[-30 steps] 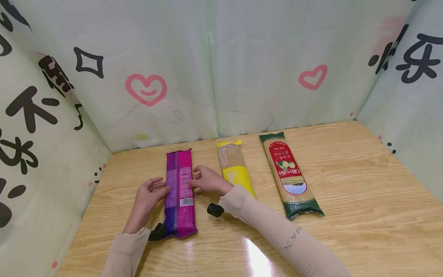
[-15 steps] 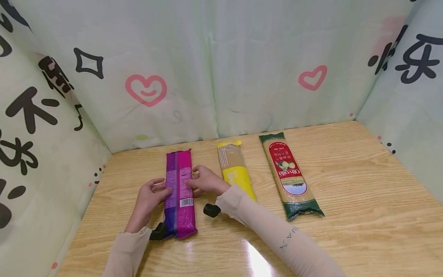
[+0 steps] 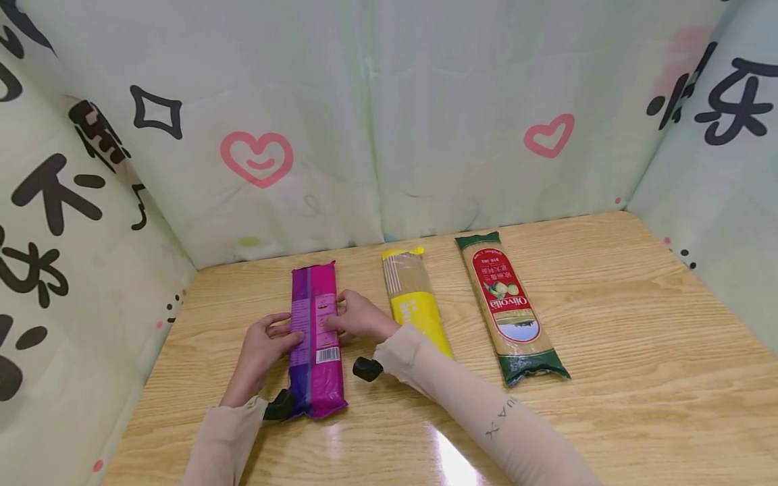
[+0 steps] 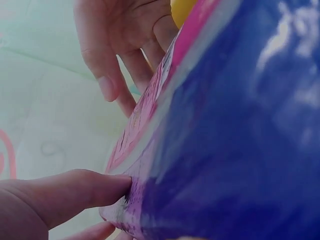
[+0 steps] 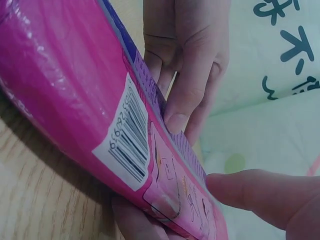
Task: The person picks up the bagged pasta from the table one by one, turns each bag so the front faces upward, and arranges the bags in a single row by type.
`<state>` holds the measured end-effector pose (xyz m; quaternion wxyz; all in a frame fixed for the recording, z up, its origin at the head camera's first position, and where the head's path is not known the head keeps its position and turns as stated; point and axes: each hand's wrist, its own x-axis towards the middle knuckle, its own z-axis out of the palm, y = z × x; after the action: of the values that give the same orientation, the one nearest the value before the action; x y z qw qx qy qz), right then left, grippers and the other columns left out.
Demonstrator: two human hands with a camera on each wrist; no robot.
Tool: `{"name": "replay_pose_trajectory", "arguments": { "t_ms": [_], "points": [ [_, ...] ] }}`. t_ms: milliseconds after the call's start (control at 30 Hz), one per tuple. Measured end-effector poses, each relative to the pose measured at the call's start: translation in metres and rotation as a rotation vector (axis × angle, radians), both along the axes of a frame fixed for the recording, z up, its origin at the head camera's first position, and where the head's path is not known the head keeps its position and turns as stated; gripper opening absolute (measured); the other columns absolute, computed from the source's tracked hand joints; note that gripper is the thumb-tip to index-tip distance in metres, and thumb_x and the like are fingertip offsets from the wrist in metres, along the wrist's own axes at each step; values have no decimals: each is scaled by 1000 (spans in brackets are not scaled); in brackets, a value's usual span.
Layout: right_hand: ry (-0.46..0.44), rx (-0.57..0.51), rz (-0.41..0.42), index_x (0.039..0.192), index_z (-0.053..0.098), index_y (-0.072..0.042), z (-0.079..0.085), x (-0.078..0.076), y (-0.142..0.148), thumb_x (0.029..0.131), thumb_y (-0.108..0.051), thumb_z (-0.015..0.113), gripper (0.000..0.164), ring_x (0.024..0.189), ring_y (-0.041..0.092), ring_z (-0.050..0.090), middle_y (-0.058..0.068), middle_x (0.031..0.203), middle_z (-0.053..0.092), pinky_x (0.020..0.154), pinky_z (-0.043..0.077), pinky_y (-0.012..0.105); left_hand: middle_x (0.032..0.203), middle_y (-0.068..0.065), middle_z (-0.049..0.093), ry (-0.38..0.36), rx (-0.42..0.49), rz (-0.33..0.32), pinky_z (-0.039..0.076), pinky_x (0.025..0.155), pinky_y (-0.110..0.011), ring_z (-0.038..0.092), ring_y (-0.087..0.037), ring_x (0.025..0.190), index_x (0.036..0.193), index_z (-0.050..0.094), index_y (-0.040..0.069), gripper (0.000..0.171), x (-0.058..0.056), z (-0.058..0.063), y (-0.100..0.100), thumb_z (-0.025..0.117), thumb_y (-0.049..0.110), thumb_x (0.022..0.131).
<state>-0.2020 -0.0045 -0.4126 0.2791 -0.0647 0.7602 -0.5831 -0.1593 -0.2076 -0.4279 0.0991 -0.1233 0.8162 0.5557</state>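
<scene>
A long purple and pink plastic packet (image 3: 315, 344) lies on the wooden table, its back face with a barcode (image 5: 127, 142) turned up. My left hand (image 3: 260, 347) holds its left edge, thumb on the printed top and the other fingers down along the side. From the opposite edge my right hand (image 3: 367, 317) grips the packet, the thumb above and fingertips tucked beneath, as the right wrist view shows. In the left wrist view the packet's shiny blue-purple side (image 4: 235, 135) fills most of the picture.
Right of the hands lies a yellow, partly clear packet (image 3: 416, 307), its lower end partly covered by my right sleeve (image 3: 462, 391). Further right is a green-ended spaghetti packet (image 3: 510, 304) with a red label. Printed curtains (image 3: 377, 135) enclose the table's back and sides.
My right hand and forearm have shifted slightly left, the thumb further over the packet. The left thumb has also edged further onto it. The packet has hardly moved.
</scene>
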Motion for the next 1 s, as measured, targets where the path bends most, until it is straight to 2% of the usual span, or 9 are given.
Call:
{"name": "replay_pose_trajectory", "arguments": {
  "t_ms": [200, 433, 733, 1000],
  "points": [
    [5, 3, -2, 132, 44, 2, 0, 1, -2, 93, -9, 67, 46, 81, 23, 69, 13, 97, 66, 77, 61, 40, 134, -29, 57, -7, -9, 0, 57, 87, -32, 65, -28, 110, 143, 46, -1, 59, 1, 0, -1, 71, 11, 91],
    [-8, -13, -7, 131, 42, 1, -2, 1, -2, 92, -6, 68, 47, 78, 21, 68, 14, 98, 67, 75, 61, 40, 131, -29, 59, -3, -10, 4, 55, 81, -26, 66, -21, 104, 142, 47, -1, 58, 0, 1, -1, 71, 8, 91],
    [43, -19, -10, 131, 43, 3, -5, 1, -4, 92, 2, 64, 44, 73, 21, 66, 17, 96, 67, 74, 61, 43, 132, -27, 59, -6, 32, 21, 56, 78, -26, 65, -17, 98, 143, 47, 0, 59, 1, 2, 0, 72, 9, 90],
    [44, -26, -4, 132, 43, 3, 0, 2, -3, 91, 6, 63, 45, 73, 21, 65, 18, 97, 65, 74, 61, 43, 132, -25, 58, -12, 72, 35, 57, 74, -24, 66, -11, 91, 143, 47, 1, 59, 0, 8, 3, 71, 6, 89]
  ]
}}
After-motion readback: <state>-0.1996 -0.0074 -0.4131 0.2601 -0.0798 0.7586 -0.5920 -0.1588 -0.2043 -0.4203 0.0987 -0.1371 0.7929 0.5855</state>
